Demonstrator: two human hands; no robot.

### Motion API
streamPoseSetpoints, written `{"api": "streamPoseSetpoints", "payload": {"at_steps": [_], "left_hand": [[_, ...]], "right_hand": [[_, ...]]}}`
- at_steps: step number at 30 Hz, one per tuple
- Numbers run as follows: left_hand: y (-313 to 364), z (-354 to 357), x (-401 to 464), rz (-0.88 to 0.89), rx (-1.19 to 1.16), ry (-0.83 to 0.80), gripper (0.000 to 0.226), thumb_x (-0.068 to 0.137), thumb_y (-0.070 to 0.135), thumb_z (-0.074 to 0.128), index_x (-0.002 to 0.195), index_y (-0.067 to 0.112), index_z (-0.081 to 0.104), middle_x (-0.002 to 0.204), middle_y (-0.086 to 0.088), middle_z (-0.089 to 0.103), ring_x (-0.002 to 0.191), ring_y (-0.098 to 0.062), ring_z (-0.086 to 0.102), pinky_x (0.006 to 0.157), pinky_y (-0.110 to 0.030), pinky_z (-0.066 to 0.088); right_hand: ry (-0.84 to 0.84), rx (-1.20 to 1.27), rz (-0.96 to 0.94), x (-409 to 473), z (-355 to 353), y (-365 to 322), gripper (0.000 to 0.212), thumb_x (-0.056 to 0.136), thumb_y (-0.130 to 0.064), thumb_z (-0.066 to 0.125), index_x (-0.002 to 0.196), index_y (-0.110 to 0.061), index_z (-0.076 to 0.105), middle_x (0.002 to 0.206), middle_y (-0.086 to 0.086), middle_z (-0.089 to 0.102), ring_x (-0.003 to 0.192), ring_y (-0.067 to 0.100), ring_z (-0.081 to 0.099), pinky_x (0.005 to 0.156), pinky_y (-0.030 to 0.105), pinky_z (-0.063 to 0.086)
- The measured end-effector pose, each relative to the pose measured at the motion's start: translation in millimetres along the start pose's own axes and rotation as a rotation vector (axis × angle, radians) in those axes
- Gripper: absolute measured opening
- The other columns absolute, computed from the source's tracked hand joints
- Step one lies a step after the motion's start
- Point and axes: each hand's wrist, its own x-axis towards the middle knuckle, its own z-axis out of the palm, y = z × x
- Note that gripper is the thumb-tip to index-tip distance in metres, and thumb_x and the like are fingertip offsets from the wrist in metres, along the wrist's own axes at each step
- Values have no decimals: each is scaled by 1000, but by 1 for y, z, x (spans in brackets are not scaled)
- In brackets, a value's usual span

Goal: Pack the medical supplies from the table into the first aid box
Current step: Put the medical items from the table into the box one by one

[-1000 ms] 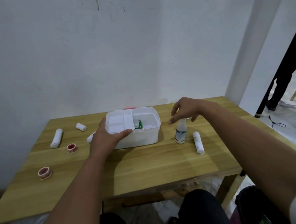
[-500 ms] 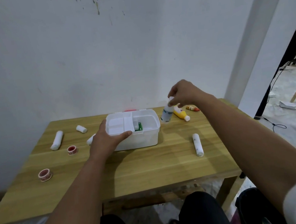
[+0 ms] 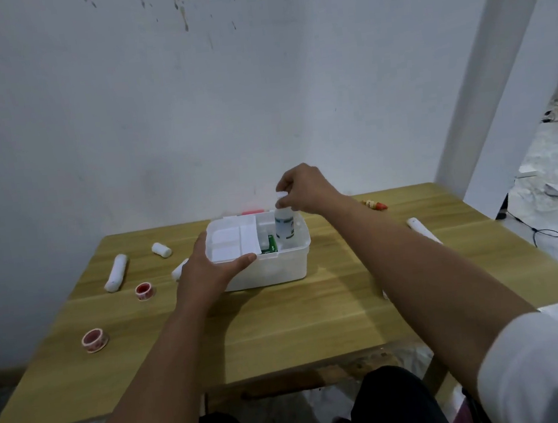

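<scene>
Head view: right hand [image 3: 302,188] fingers pinch a bottle [image 3: 284,225] upright into the box [image 3: 276,266], which the left hand [image 3: 208,270] fingers clasp to steady.

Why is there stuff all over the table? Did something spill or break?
Nothing looks spilled or broken. The bandage rolls and red tape rolls simply await packing. The right hand holds a bottle upright in the first aid box; the left hand steadies it.

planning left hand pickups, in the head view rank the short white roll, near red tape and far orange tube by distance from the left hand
1. short white roll, behind-left of the left hand
2. near red tape, front-left
3. orange tube, far right, beyond the box
</scene>
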Motion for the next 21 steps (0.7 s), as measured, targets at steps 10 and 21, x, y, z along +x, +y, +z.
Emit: {"api": "streamPoseSetpoints", "payload": {"at_steps": [10,21], "left_hand": [[-4,2,2,-7,8,27,119,57,79,83,158,39,35,155,8,50,137,-23,49,100,-46,52],[-6,3,2,-15,-7,55,113,59,76,85,156,41,38,150,15,55,135,-15,51,98,-38,50]], "right_hand": [[-138,258,163,3,3,13,46,71,-31,96,103,-4,76,94,7,76,83,22,78,67,35,67],[138,-287,469,-1,-9,124,27,94,-31,62,107,-7,64,116,17,71,101,36,67,81,39,51]]}}
